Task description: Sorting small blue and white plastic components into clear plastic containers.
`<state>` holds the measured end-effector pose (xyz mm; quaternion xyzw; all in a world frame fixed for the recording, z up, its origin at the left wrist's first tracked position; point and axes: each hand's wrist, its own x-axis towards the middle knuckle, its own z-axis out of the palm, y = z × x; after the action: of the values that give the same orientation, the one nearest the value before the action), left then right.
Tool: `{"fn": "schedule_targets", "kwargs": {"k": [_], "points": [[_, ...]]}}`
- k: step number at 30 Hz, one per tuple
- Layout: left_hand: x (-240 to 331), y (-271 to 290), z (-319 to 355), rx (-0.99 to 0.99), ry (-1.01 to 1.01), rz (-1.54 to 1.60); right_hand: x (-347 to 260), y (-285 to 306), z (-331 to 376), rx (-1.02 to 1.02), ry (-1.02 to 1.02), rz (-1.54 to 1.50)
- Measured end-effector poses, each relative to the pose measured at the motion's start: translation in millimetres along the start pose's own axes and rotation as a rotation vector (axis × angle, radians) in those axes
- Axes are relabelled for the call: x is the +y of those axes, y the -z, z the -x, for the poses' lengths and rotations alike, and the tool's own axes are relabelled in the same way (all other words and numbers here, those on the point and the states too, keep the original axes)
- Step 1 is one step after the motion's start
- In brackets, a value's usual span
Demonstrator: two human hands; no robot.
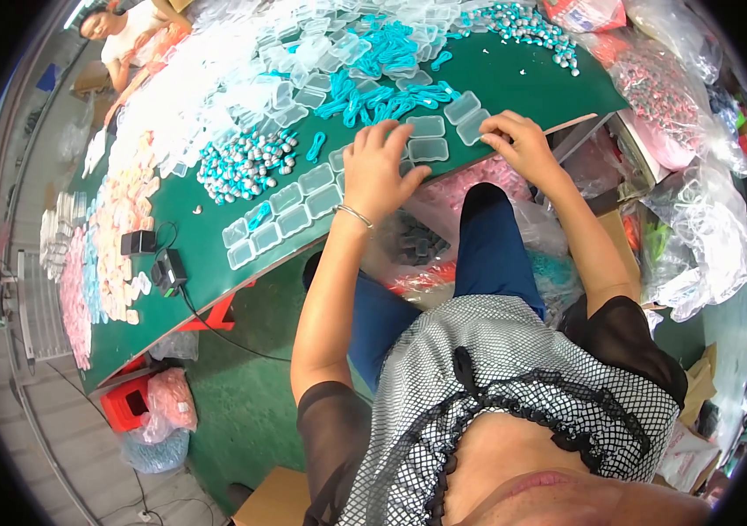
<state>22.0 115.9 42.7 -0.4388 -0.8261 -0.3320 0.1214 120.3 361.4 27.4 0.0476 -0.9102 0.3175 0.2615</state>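
Observation:
A double row of small clear plastic cases (287, 198) lies along the near edge of the green table, some with their two halves side by side. My left hand (377, 167) is over the row with its fingers spread, hiding several cases beneath it. At the row's right end, the fingertips of my right hand (514, 145) are bent in at the edge of a clear plastic case (472, 127). A turquoise cord bundle (259, 216) lies in one case toward the left. Another single turquoise cord bundle (316, 146) rests on the table behind the row.
Beyond my hands lie heaped turquoise cords (382, 101), silver-and-turquoise beads (246, 164) and many clear cases (303, 53). Black adapters (166, 270) with a cable sit at left, beside peach pieces (119, 228). Stuffed plastic bags (663, 96) crowd the right. Another person (132, 35) sits far left.

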Motion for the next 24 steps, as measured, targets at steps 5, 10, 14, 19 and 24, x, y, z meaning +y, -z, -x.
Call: {"fn": "schedule_targets", "kwargs": {"k": [5,10,14,19,24], "points": [[2,-11,5,-0.089,-0.134,-0.241,-4,-3,9,-0.076,-0.104,-0.115],[0,-15,7,-0.068,-0.144,-0.243,0,9,2,-0.286,-0.203,-0.12],[-4,-21,8,-0.005,-0.174,-0.235,17,4,-16,-0.074,-0.116,0.065],[-3,-22,7,0.006,-0.181,-0.242,33,4,-34,-0.154,0.279,0.302],[-6,-24,9,0.066,-0.179,-0.193,32,22,-28,-0.311,0.17,0.255]]}}
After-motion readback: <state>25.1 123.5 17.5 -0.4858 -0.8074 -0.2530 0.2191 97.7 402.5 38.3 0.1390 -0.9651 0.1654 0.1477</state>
